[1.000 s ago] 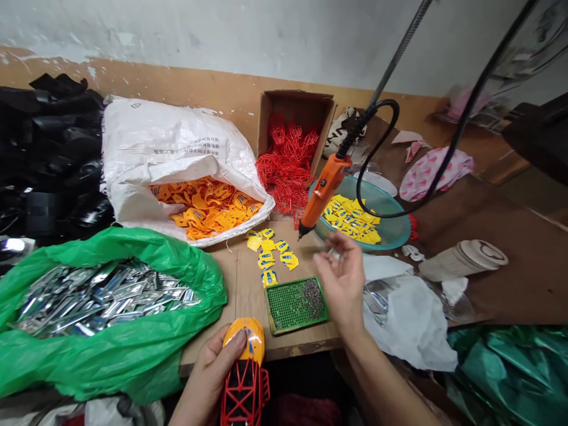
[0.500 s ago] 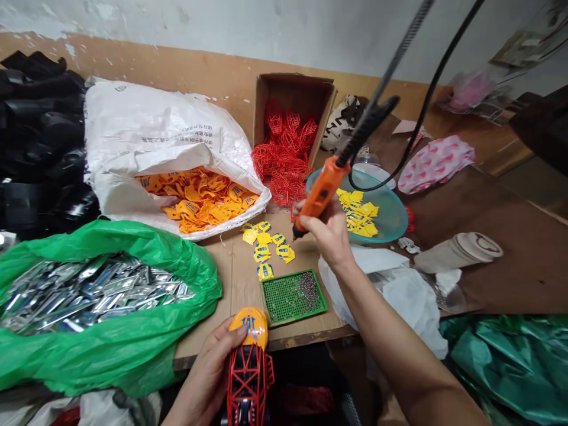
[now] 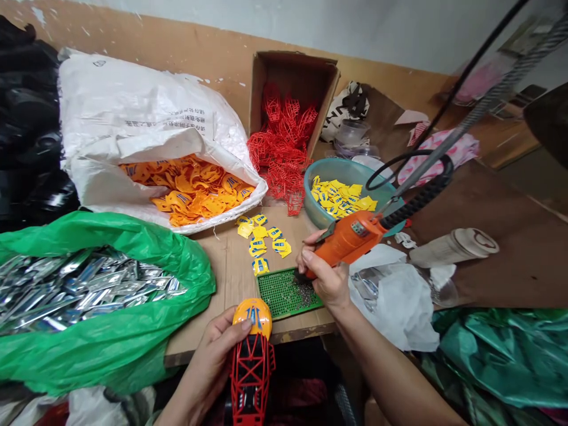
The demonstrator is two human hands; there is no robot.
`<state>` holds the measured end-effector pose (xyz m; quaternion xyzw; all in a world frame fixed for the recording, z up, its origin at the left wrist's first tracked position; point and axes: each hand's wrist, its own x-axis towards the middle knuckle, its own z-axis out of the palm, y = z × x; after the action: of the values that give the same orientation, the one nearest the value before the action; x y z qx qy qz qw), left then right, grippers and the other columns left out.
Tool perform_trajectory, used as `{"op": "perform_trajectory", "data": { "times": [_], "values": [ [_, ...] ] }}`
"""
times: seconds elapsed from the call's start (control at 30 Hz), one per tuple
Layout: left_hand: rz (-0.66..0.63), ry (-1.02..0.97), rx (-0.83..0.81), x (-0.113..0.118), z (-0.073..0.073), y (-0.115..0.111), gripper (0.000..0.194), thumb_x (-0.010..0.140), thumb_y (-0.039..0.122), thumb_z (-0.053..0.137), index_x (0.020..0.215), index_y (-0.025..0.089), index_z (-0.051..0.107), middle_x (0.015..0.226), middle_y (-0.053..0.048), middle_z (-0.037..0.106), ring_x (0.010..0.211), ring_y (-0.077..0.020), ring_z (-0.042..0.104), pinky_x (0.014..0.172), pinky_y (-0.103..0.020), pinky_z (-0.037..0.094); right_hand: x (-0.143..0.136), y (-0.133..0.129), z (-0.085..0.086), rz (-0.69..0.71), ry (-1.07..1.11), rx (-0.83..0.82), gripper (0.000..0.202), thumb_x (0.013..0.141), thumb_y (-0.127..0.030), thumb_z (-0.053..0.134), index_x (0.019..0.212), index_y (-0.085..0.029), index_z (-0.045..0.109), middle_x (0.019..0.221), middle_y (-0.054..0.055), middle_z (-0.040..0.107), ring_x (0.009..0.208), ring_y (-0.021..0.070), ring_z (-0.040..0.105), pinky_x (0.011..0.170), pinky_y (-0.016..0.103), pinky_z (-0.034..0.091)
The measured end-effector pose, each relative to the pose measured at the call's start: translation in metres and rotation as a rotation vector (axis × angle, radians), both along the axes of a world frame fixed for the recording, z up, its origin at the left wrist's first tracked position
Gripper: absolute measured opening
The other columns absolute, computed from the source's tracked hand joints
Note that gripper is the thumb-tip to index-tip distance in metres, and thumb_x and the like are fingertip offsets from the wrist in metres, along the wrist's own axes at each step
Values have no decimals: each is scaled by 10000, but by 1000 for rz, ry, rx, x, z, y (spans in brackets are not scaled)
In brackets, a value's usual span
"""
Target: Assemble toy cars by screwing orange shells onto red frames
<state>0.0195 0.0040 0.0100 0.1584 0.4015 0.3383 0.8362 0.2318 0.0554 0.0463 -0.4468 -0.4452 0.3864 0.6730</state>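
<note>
My left hand [image 3: 222, 340] grips a toy car [image 3: 251, 373] with a red lattice frame, the thumb resting on its orange hood piece [image 3: 254, 313]. Wrapped round an orange electric screwdriver [image 3: 350, 238] is my right hand [image 3: 326, 275]; the tool's dark tip points down over the small screws [image 3: 304, 294] in a green perforated tray [image 3: 279, 299]. Whether a screw is on the tip cannot be made out. Several yellow stickered pieces [image 3: 258, 247] lie on the cardboard just behind the tray.
A white sack [image 3: 146, 106] of orange parts and a green bag [image 3: 186, 260] of silvery pieces are left. Behind stand a carton [image 3: 328, 106] with red frames and a teal bowl [image 3: 313, 207] of yellow pieces. Cables rise at the right from the screwdriver.
My right hand has lowered the screwdriver from above the yellow pieces to the screws in the tray, and the tool leans more to the right. My left hand still holds the car. The view has shifted slightly.
</note>
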Motion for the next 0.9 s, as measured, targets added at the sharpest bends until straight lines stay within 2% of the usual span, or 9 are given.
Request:
{"op": "perform_trajectory", "data": {
  "times": [0.2, 0.43, 0.9],
  "values": [
    [15, -1, -7, -1, -6, 0, 338, 714, 295, 878, 966, 111, 746, 795, -113, 795, 580, -157, 703, 575, -237, 577, 0, 3, -13, 37, 31, 28, 229, 839, -326, 711, 998, -224, 581, 587, -76, 551, 472, 121, 530, 527, 290, 465],
    [52, -4, -4, -2, -6, -1, 331, 698, 274, 888, 947, 117, 737, 784, -92, 789, 566, -149, 697, 557, -223, 570, -2, 5, -14, 42, 37, 3, 216, 831, -311, 710, 983, -219, 587, 583, -77, 547, 476, 122, 533, 520, 282, 458],
    [41, -22, -2, 2, -3, 2, 353, 682, 304, 897, 939, 113, 749, 712, -82, 776, 537, -159, 700, 529, -218, 560, -2, 4, -14, 52, 8, 10, 214, 825, -316, 709, 943, -225, 555, 553, -83, 550, 460, 126, 541, 510, 281, 477]
  ]
}}
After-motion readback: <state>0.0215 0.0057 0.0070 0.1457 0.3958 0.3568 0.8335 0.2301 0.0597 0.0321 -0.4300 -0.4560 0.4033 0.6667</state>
